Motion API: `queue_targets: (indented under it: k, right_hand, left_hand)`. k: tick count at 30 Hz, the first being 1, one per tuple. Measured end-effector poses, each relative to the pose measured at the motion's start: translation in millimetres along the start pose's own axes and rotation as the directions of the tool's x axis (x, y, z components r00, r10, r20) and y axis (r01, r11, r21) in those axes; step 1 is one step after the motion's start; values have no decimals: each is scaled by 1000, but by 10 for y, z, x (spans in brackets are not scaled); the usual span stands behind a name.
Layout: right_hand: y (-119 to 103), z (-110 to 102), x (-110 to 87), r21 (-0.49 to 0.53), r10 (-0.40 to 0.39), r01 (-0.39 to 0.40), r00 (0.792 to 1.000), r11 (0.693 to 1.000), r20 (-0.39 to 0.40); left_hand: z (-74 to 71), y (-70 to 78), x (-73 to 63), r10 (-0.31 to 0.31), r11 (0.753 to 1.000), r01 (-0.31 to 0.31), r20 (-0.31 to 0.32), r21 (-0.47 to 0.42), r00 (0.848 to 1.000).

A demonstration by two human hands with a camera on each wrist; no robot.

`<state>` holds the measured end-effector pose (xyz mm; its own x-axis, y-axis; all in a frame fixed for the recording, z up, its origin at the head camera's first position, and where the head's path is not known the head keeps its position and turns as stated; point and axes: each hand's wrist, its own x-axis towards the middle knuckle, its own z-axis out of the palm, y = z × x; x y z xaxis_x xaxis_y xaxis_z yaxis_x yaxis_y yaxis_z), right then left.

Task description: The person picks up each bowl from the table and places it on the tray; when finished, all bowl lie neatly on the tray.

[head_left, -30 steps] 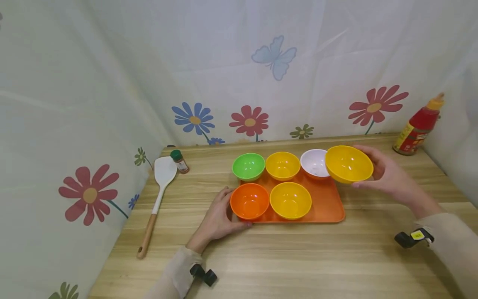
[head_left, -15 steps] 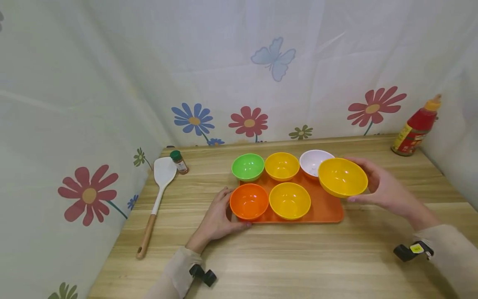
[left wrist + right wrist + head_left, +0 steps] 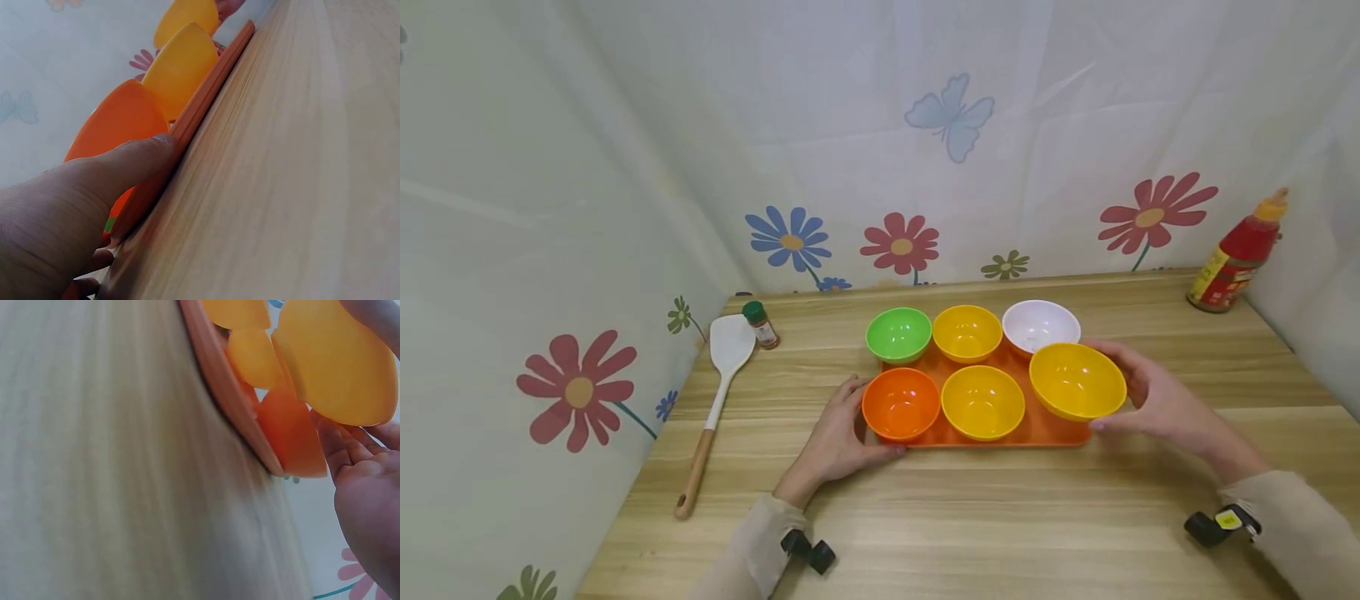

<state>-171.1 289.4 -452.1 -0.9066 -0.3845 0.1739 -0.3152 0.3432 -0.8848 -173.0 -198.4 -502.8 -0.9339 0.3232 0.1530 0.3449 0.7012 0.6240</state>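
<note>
My right hand (image 3: 1157, 396) holds a yellow bowl (image 3: 1077, 382) by its right side, above the right front part of the orange tray (image 3: 1052, 429). In the right wrist view that bowl (image 3: 340, 362) hangs apart from the tray, with fingers beneath it. My left hand (image 3: 838, 437) grips the tray's front left corner, its thumb (image 3: 147, 153) along the front rim. On the tray stand an orange bowl (image 3: 901, 406) and a yellow bowl (image 3: 982, 403) in front. Behind them are a green bowl (image 3: 898, 335), another yellow bowl (image 3: 967, 333) and a white-lined bowl (image 3: 1040, 325).
A white spatula (image 3: 730, 346) with a wooden handle lies at the left, next to a small green-capped spice jar (image 3: 762, 325). At the back right stands a red sauce bottle (image 3: 1236, 258). A flowered curtain (image 3: 820, 125) borders the wooden table (image 3: 970, 525).
My right hand has brought the yellow bowl down, nearer and slightly left, uncovering more of the white-lined bowl. The left hand has stayed at the tray's corner.
</note>
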Motion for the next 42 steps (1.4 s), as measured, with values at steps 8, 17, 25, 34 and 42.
queue_targets:
  k: [8, 17, 25, 34, 42]
  right_hand:
    - [82, 57, -29, 4, 15, -15, 999, 1000, 37]
    - [138, 82, -33, -22, 46, -44, 997, 999, 59]
    - [158, 97, -36, -23, 75, -73, 993, 997, 87]
    - [172, 118, -36, -60, 103, -97, 990, 993, 101]
    - [203, 131, -35, -37, 113, -109, 985, 993, 131]
  left_hand:
    - [22, -18, 15, -23, 1000, 23, 16, 2, 1000]
    - [19, 7, 21, 0, 1000, 0, -2, -1, 1000]
    - [6, 13, 28, 8, 1000, -8, 4, -2, 1000]
    - [13, -14, 15, -9, 1000, 9, 8, -15, 1000]
    - [20, -45, 15, 2, 1000, -2, 0, -28, 1000]
